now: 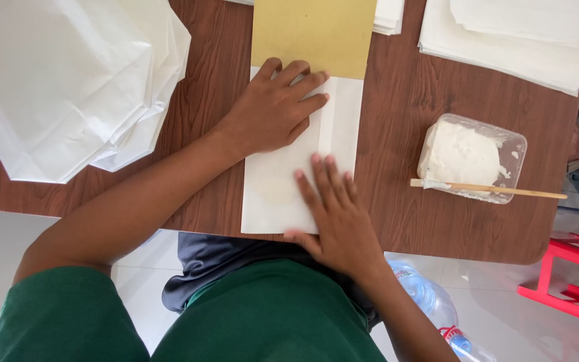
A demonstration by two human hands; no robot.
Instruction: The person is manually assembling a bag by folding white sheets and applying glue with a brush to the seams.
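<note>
A folded white paper sheet lies lengthwise on the brown wooden table, its near end at the table's front edge. My left hand presses flat on its upper part, fingers spread toward the right. My right hand lies flat on the lower right part, fingers pointing up along the fold. A yellow-brown card sticks out from under the sheet's far end.
A clear plastic tub of white paste stands at the right with a wooden stick across it. Piles of white paper lie at the left and far right. A plastic bottle and red stool are below.
</note>
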